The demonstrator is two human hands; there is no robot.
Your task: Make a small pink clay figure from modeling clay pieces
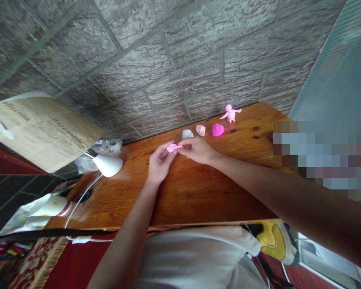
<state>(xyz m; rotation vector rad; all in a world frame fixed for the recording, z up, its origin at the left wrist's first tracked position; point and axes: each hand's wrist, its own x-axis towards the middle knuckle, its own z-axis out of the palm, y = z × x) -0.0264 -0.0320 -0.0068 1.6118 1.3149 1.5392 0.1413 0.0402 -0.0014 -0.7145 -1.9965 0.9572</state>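
Observation:
Both hands meet over the middle of a wooden table point(198, 192). My left hand point(160, 162) and my right hand point(197, 150) pinch a small light pink piece of clay point(174, 147) between their fingertips, a little above the wood. Behind the hands, near the wall, lie a white clay lump point(187, 134), a pale peach clay lump point(200, 130) and a bright magenta clay lump point(217, 129). Farther back stands a small pink clay figure point(230, 113) with its arms spread.
A white lamp point(108, 165) with a thin white cable rests at the table's left end, with crumpled plastic point(105, 147) behind it. A cardboard box point(42, 128) stands to the left. A grey stone wall point(168, 60) backs the table. A yellow shoe point(273, 241) lies below right.

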